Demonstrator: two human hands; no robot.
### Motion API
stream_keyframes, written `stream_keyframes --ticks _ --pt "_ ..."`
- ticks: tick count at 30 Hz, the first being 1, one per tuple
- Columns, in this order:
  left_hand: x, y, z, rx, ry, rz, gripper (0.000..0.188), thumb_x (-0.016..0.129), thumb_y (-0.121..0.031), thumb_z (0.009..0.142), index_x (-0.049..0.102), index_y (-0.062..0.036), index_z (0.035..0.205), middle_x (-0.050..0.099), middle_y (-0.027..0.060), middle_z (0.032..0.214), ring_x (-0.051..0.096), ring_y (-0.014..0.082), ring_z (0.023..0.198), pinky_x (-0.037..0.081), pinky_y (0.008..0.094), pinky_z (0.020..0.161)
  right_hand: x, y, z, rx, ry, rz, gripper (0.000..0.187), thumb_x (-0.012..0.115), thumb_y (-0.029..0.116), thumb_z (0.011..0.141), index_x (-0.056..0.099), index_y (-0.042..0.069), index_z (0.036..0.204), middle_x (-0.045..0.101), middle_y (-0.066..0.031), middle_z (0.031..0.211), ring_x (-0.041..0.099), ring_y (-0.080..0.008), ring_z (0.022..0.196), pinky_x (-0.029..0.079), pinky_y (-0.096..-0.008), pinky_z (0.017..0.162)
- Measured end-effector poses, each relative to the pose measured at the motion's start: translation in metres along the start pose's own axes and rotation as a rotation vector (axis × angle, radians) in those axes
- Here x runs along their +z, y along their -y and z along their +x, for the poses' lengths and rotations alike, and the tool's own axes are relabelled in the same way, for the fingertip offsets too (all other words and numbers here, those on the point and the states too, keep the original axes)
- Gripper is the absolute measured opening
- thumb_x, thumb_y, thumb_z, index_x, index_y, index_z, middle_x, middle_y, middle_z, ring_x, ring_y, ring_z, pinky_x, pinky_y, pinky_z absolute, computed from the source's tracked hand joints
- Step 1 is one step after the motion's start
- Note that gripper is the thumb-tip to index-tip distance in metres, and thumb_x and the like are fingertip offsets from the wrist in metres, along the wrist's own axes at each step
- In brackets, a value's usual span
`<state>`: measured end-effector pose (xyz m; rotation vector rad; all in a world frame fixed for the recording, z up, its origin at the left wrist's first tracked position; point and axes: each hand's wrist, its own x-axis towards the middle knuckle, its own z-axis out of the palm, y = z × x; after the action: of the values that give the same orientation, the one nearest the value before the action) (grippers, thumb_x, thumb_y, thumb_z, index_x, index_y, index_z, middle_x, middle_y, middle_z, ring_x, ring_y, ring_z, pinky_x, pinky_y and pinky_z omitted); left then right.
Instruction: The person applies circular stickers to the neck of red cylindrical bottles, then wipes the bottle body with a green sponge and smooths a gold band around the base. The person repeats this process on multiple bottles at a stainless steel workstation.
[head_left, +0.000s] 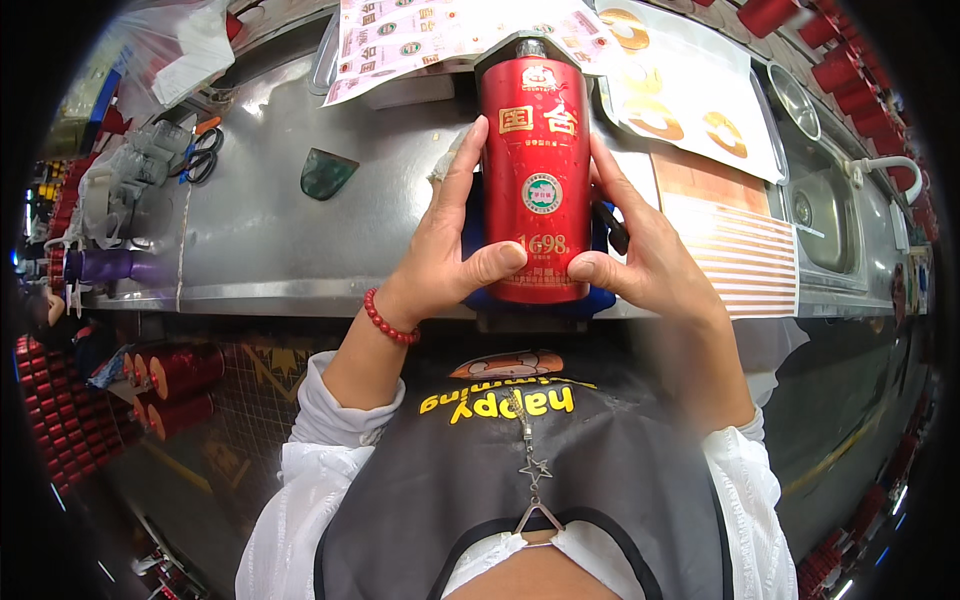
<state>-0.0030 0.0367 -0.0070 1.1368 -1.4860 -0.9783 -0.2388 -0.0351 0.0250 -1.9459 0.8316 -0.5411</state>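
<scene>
A red bottle [541,225] with gold lettering and a round green-and-white emblem lies with its neck pointing away from me. My left hand [452,240] is against its left side, fingers along the edge and thumb on the lower front. On the opposite side my right hand [655,255] grips it the same way, its thumb near the base. Under the bottle is a blue support [597,298], mostly hidden. A black knob or handle [611,228] sticks out beside my right palm.
The steel worktop [265,245] carries a dark green scraper-like piece [328,174] and scissors [203,158]. Printed decal sheets [415,45] lie at the back, a striped sheet [740,270] at right. Beyond is a sink [825,215]. Red bottles [175,370] are stacked at lower left.
</scene>
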Motion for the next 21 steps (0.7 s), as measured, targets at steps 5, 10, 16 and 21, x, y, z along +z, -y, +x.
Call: stream_keyframes --ticks 5,10,16,21 --pt "-0.001 0.002 0.000 0.001 0.018 -0.021 0.117 0.073 -0.063 0.081 0.011 -0.0043 0.161 0.018 0.0257 0.162 0.017 0.0378 0.152 0.016 0.0469 0.123 0.000 -0.009 0.001 -0.137 0.007 -0.024 0.116 0.081 0.052 0.077 0.018 -0.001 0.158 0.050 -0.0319 0.140 0.053 -0.0411 0.128 0.042 -0.0459 0.108" --pt "0.001 0.003 -0.002 0.017 -0.016 0.056 0.121 0.070 -0.067 0.081 0.006 -0.0007 0.160 0.018 0.0296 0.161 0.018 0.0403 0.151 0.018 0.0469 0.122 -0.006 -0.002 0.000 -0.161 -0.067 -0.083 0.099 0.084 0.036 0.079 0.030 -0.002 0.154 0.052 -0.0283 0.140 0.059 -0.0378 0.121 0.051 -0.0415 0.097" --pt "0.006 -0.002 -0.002 0.082 -0.055 -0.017 0.122 0.071 -0.060 0.085 -0.005 0.0025 0.158 0.020 0.0299 0.159 0.021 0.0384 0.150 0.019 0.0462 0.122 -0.040 0.069 0.039 -0.503 0.157 -0.419 0.028 0.078 0.005 0.078 0.066 0.004 0.103 0.069 -0.0129 0.087 0.070 -0.0311 0.081 0.055 -0.0379 0.071" --pt "-0.007 0.006 -0.005 0.040 -0.020 0.121 0.103 0.070 -0.056 0.087 0.019 -0.0021 0.157 0.028 0.0256 0.157 0.027 0.0387 0.146 0.022 0.0453 0.120 -0.062 0.059 0.142 -0.511 -0.236 -0.867 0.020 0.068 0.025 0.087 0.062 0.006 0.092 0.070 -0.0162 0.081 0.069 -0.0359 0.074 0.055 -0.0452 0.063"
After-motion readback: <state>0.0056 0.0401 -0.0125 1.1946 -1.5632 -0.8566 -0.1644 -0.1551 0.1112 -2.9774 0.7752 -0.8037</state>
